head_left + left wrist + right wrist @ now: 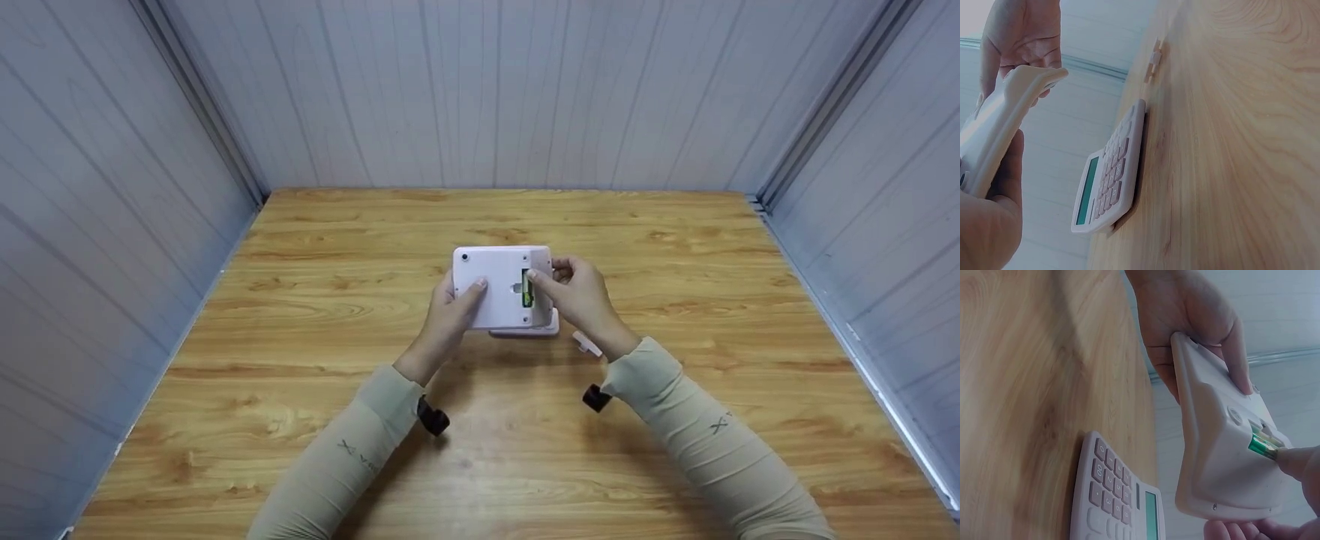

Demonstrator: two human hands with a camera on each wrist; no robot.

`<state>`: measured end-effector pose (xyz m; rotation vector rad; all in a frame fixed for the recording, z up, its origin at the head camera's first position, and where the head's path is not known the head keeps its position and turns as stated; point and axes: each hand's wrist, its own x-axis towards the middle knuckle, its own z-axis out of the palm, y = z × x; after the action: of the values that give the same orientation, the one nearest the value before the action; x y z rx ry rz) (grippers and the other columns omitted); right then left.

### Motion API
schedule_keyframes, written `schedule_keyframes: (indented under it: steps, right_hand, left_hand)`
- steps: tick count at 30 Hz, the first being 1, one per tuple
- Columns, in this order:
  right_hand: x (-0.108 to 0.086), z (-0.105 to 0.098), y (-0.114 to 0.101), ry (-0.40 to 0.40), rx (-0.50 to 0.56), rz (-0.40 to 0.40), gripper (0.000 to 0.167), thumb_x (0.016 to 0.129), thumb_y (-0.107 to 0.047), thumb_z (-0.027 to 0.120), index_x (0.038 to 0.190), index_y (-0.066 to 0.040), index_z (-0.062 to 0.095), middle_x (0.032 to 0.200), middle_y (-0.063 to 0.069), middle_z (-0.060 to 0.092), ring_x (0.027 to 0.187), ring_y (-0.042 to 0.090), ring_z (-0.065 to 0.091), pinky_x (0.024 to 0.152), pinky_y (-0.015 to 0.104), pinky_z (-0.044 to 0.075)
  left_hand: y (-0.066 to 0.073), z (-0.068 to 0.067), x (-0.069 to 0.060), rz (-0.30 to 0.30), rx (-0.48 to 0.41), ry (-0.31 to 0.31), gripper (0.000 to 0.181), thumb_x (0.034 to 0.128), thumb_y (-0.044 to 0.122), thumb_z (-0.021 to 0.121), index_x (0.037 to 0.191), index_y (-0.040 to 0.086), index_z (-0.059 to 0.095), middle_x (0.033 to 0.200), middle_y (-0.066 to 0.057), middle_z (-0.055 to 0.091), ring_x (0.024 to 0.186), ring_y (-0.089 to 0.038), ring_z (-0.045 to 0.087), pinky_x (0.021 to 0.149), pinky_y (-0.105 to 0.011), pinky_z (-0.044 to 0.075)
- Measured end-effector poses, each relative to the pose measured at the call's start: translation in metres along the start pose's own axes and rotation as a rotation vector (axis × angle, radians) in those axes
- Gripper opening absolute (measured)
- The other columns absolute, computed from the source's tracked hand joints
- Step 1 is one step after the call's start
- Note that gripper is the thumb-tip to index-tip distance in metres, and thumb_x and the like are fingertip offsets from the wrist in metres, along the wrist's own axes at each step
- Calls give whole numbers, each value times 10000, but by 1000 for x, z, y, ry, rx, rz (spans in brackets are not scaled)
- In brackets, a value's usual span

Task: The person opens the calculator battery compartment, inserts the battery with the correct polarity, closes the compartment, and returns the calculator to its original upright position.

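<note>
A pinkish-white calculator [491, 296] is held up with its back facing me and its battery slot uncovered. My left hand [448, 315] grips its left side, thumb lying on the back. At the slot, my right hand's [589, 296] thumb presses on a green battery [1262, 447], while its other fingers are bent against the calculator's edge. How far the battery is seated cannot be made out. Beneath, a second calculator [1109, 174] rests on the table, keys and green-grey screen up. A small battery cover [586, 344] lies near my right wrist.
The wood-grain table [337, 262] is bounded by pale panelled walls [487, 90] at the back and both sides. Dark wrist cameras [433, 417] hang below the sleeves.
</note>
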<state>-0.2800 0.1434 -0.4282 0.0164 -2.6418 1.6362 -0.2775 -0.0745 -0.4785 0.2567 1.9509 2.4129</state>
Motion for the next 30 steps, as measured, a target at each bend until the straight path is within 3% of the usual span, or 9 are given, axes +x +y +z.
schedule_keyframes:
  steps: [8,15,21,30]
  right_hand:
    - [5,-10,3,-41,14,-39,484,993,-251,800,1319,79,664,1105,140,669,975,189,630,710,176,594]
    - [6,-19,8,-54,-22,-79,467,989,-257,802,1316,59,699,1141,157,717,1047,228,657,858,223,551]
    - [5,-29,16,-66,-68,-57,434,978,-261,817,1290,30,738,1156,167,736,1047,251,658,877,277,547]
    - [3,-39,31,-101,-158,-22,419,981,-250,813,1257,58,750,1094,155,735,1019,260,662,814,256,545]
  left_hand:
    - [5,1,1,-18,-32,-11,445,1108,85,555,1537,-17,491,1371,-246,665,1149,-272,731,966,-471,667]
    - [6,-1,2,-28,-29,3,435,1107,94,565,1525,-13,509,1357,-252,686,1124,-258,746,956,-452,671]
    - [5,-4,2,-15,-9,-6,437,1120,117,556,1540,6,508,1375,-247,688,1169,-283,748,979,-459,663]
    - [5,-5,3,-27,-6,6,436,1124,133,558,1541,21,503,1392,-239,685,1183,-301,746,983,-468,662]
